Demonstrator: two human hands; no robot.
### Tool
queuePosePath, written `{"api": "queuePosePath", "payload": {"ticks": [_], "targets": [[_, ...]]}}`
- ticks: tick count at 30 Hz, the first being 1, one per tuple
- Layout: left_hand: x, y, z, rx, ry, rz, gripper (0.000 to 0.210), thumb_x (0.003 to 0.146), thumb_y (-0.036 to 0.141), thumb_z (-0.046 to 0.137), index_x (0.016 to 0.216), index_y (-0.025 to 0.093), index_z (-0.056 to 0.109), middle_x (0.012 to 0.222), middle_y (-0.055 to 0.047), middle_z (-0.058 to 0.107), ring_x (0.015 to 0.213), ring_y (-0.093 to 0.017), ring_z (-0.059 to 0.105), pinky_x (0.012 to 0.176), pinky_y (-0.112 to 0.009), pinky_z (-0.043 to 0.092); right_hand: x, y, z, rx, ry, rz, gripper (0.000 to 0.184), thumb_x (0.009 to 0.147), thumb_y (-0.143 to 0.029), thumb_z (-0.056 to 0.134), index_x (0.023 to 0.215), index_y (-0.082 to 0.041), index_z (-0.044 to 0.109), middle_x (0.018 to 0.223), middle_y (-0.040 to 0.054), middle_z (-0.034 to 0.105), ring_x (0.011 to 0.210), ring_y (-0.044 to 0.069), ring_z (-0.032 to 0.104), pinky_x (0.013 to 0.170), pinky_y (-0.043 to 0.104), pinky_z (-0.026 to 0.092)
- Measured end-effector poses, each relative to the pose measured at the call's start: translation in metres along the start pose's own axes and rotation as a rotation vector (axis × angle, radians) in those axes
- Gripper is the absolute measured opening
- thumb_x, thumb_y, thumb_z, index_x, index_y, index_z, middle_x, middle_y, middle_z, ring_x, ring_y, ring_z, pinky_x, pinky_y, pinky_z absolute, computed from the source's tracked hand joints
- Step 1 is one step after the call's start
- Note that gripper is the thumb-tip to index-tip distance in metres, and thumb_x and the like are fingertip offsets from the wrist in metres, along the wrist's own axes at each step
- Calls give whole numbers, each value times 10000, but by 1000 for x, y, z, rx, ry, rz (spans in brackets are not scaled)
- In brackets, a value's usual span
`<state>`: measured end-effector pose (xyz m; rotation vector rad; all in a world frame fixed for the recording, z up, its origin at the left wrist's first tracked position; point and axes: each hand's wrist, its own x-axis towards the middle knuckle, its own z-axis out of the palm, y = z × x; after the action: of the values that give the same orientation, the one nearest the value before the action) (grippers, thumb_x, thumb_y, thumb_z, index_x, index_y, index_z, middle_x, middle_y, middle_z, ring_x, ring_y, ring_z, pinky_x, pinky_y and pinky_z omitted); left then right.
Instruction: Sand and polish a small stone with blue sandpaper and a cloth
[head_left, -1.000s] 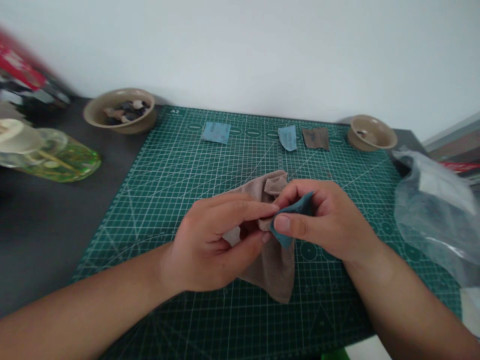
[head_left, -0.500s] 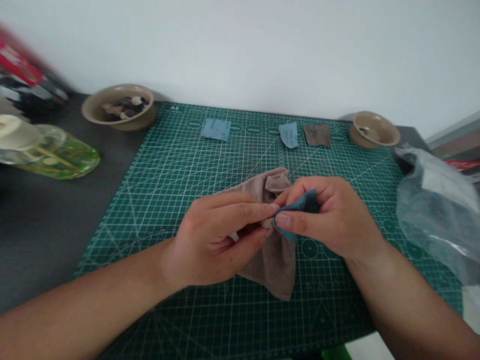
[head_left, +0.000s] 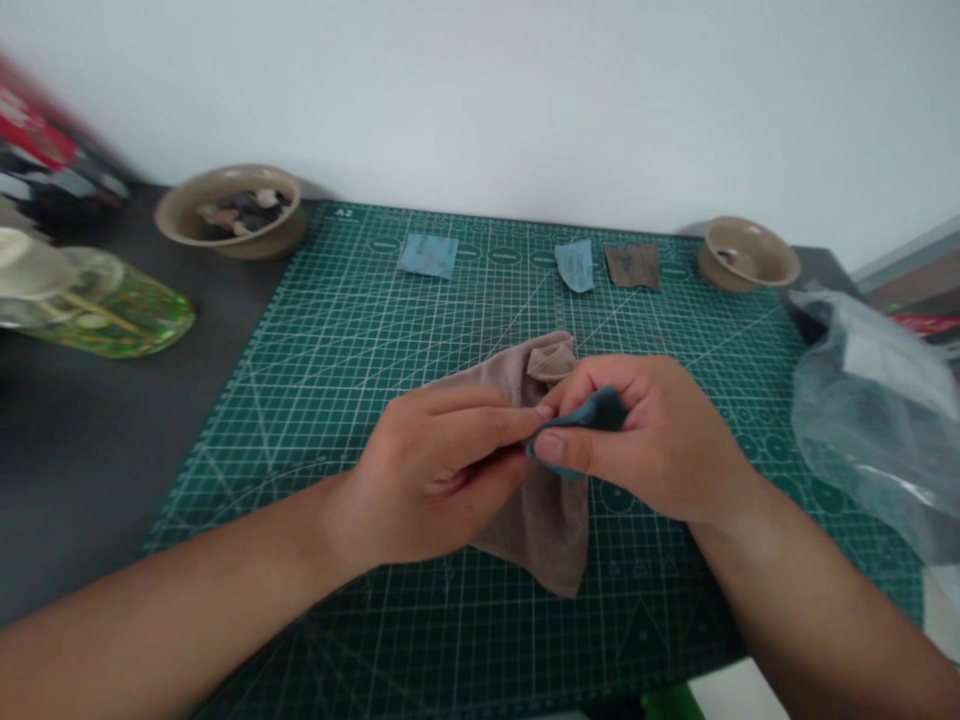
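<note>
Over the middle of the mat, my two hands meet at the fingertips. A folded piece of blue sandpaper (head_left: pixel 600 410) is pinched between the thumb and fingers of my right hand (head_left: pixel 649 430). My left hand (head_left: pixel 431 480) is closed, thumb against forefinger, on something small that the fingers and the sandpaper hide. Beneath both hands lies a crumpled brown-grey cloth (head_left: pixel 559 530), partly covered by them.
A green cutting mat (head_left: pixel 337 330) covers much of the dark table. Along its back lie a light blue sheet (head_left: pixel 429 256), a curled blue sheet (head_left: pixel 575 266) and a brown sheet (head_left: pixel 634 267). A bowl of small pieces (head_left: pixel 285 235), another bowl (head_left: pixel 750 255), a bottle (head_left: pixel 142 315) and a plastic bag (head_left: pixel 862 430) flank it.
My right fingertips and the sandpaper have shifted slightly left, closer against my left fingertips. The small pale piece that showed between them is now covered. The camera view has shifted slightly.
</note>
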<state>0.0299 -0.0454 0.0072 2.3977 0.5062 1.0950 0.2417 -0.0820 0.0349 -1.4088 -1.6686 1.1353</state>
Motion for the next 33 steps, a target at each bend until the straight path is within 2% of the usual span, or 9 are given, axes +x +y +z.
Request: {"api": "queuePosePath", "payload": {"ticks": [3, 5, 8, 14, 19, 23, 26, 29, 33], "targets": [[1, 2, -5, -58, 29, 14, 190, 926, 123, 711, 1108, 174, 729, 870, -18, 782, 723, -98, 728, 613, -165, 578, -1, 4, -3, 270, -73, 62, 312, 743, -399, 914, 748, -193, 680, 742, 14, 749, 631, 156, 644, 552, 265, 480], [1, 1, -8, -55, 24, 26, 193, 924, 143, 730, 1115, 171, 735, 861, -23, 777, 698, -94, 719, 584, -157, 570, -1, 7, -3, 328, -93, 86, 325, 731, -393, 926, 751, -197, 667, 763, 19, 754, 621, 156, 642, 539, 265, 479], [1, -1, -7, 11, 2, 43, 148, 939, 152, 703, 1082, 166, 740, 824, -31, 764, 667, -109, 708, 568, -185, 560, 0, 7, -2, 199, -55, 55, 335, 729, -402, 928, 742, -193, 667, 803, 27, 767, 654, 155, 642, 558, 264, 462], [0, -5, 0, 44, -50, 30, 108, 944, 120, 665, 1033, 129, 726, 786, -44, 744, 652, -121, 690, 559, -212, 530, 3, 2, 1, -74, -18, -37, 328, 790, -437, 867, 720, -177, 680, 731, 8, 746, 629, 136, 607, 574, 269, 435], [-1, -6, 3, 75, -47, 30, 161, 944, 137, 663, 1097, 153, 712, 824, -39, 755, 668, -126, 696, 552, -216, 518, 1, -1, 3, -144, 12, -59, 340, 816, -426, 828, 679, -181, 635, 733, 10, 754, 624, 137, 614, 555, 273, 425], [-3, -7, 3, 84, -41, 55, 207, 945, 148, 676, 1150, 144, 701, 823, -46, 751, 662, -137, 693, 538, -229, 509, -1, -2, 4, -191, 34, -96, 309, 831, -348, 802, 654, -186, 607, 674, -12, 720, 587, 115, 586, 526, 260, 392], [-3, -8, 5, 100, -29, 58, 169, 947, 173, 676, 1115, 171, 696, 815, -38, 739, 655, -145, 693, 526, -239, 507, -1, -1, 5, -254, 41, -159, 279, 829, -294, 807, 660, -187, 611, 624, -37, 675, 566, 97, 557, 524, 253, 359], [-3, -9, 6, 124, -10, 60, 142, 948, 192, 674, 1088, 191, 691, 810, -38, 741, 651, -161, 703, 525, -260, 517, 0, -1, 6, -311, 42, -206, 280, 838, -312, 818, 675, -184, 630, 635, -41, 680, 576, 92, 561, 537, 257, 348], [-3, -6, 4, 127, -7, 41, 125, 957, 199, 662, 1075, 220, 696, 815, -30, 759, 665, -167, 721, 549, -270, 546, 0, -1, 6, -281, 42, -187, 300, 841, -338, 823, 667, -188, 630, 613, -44, 667, 571, 96, 562, 535, 262, 351]]}}
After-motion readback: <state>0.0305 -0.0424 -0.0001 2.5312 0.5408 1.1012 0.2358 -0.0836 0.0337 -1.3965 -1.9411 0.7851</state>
